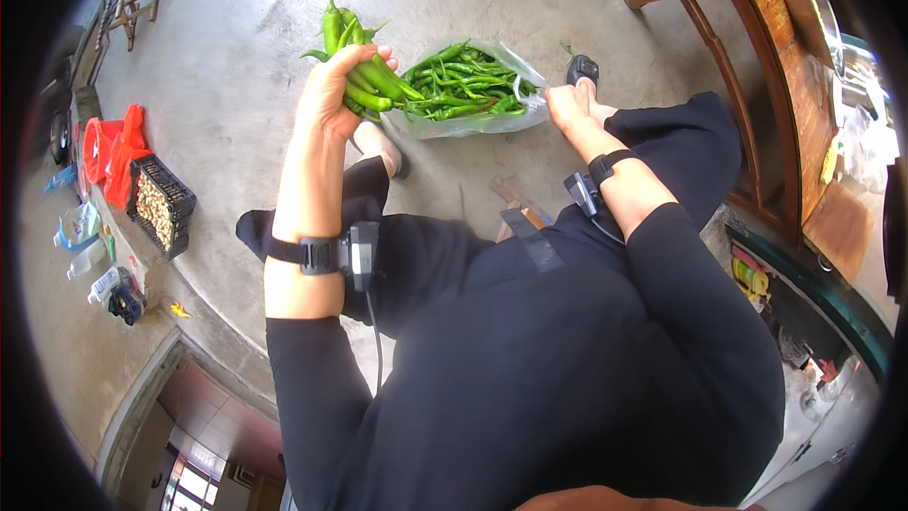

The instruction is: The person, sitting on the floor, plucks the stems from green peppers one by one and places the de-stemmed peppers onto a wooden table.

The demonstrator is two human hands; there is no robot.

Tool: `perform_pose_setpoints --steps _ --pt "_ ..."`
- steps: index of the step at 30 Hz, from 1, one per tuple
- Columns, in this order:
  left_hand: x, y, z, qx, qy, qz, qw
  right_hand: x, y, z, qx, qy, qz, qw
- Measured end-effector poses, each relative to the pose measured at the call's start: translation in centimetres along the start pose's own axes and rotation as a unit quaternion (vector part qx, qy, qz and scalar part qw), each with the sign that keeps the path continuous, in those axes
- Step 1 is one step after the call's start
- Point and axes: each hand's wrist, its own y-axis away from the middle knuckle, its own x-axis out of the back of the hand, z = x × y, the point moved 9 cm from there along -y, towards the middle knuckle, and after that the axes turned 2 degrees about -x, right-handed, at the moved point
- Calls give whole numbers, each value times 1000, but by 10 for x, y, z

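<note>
A bunch of light green chili peppers (347, 28) is gripped in my left hand (347, 78), their stems and tips sticking out on both sides of the fingers. Beside it, a clear plastic bag (489, 126) sits on the concrete floor between my feet, its mouth spread wide. Darker green chili peppers (464, 81) fill the bag, with a reddish one near its front. My right hand (567, 106) pinches the right edge of the bag. The lower ends of the held bunch overlap the bag's left rim.
On the left, a black plastic crate (162, 206) of small pale items stands by red plastic bags (117, 149) and several bottles. A wooden table (780, 50) bearing a metal basin (809, 7) rises at the right. A wooden folding stand (131, 7) is at the far left.
</note>
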Motion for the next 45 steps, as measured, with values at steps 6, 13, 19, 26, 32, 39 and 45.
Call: perform_pose_setpoints --steps 6,13,19,26,32,39,45 --pt "2 12 -20 9 -51 -38 998 77 32 9 -52 -322 215 921" --pt "-9 55 -18 -102 -305 -21 947 133 84 8 5 -417 285 863" --pt "-93 77 -46 -2 29 -211 977 211 105 -53 209 -593 66 775" --pt "-146 55 -18 16 23 -268 963 255 89 -81 204 -696 -136 675" --pt "-158 15 9 -24 82 -261 961 281 46 -77 262 -778 -48 568" --pt "-143 -9 26 -18 118 -209 971 282 9 -62 210 -879 -59 424" --pt "-118 -19 28 -6 77 -168 983 283 -5 -35 155 -900 -3 407"
